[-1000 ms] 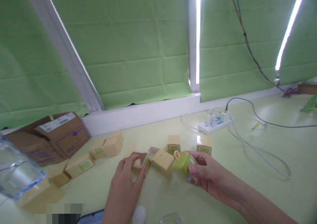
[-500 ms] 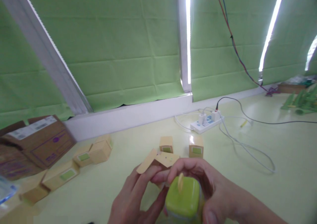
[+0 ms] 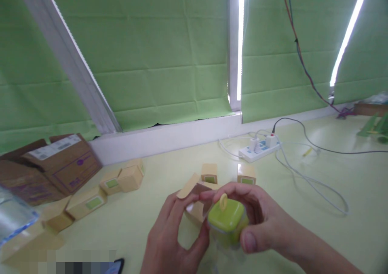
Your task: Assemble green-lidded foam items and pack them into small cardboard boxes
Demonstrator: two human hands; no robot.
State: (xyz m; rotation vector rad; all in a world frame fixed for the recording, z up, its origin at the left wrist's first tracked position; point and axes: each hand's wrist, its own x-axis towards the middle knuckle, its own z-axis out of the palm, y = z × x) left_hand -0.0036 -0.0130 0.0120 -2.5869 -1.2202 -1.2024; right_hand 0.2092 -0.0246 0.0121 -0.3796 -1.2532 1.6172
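Note:
My right hand (image 3: 257, 221) grips a small container with a rounded-square green lid (image 3: 227, 215) and a yellow loop on top; its lower part is clear and blurred. Beside it, my left hand (image 3: 174, 233) holds an open small cardboard box (image 3: 198, 209) by its raised flaps, fingers bent around its left side. The box's inside faces me, partly hidden by my fingers. The container is just to the right of the box's opening, outside it.
Two small closed boxes, one (image 3: 209, 173) left and one (image 3: 246, 173) right, stand behind my hands. More small boxes (image 3: 86, 203) line the left, before a large brown carton (image 3: 71, 165). A power strip (image 3: 260, 149) with trailing cables lies at the back right.
The green-lidded container has tilted and risen a little, showing more of its side. The open box has turned so its inside shows. The view has shifted slightly left.

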